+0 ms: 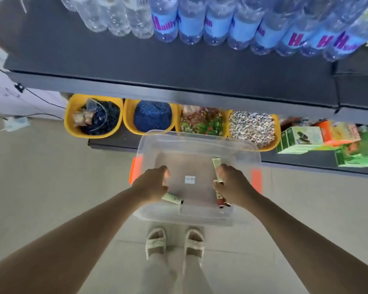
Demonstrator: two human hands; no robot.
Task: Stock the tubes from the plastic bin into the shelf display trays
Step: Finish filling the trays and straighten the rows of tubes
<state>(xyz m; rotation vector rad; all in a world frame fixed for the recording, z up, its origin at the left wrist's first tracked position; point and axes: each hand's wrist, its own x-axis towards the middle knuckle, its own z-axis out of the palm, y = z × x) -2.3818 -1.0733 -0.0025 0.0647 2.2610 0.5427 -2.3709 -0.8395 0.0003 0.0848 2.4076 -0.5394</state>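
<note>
A clear plastic bin (200, 141) with orange side latches sits on the floor in front of the shelf. Both my hands reach down into it. My left hand (152, 184) has curled fingers over a pale green tube (173, 199) lying near the bin's front wall; whether it grips the tube is unclear. My right hand (232, 185) holds tubes: a pale green one (216, 163) sticks out above the fingers and a red-brown one (220, 198) sticks out below. The rest of the bin floor shows only a small white sticker (189, 179).
Behind the bin, yellow tubs (94, 115) of coloured gravel line the bottom shelf, with green and orange boxes (302, 139) to the right. A dark shelf (168, 81) above carries rows of water bottles (191, 20). My sandalled feet (174, 242) stand on the tiled floor.
</note>
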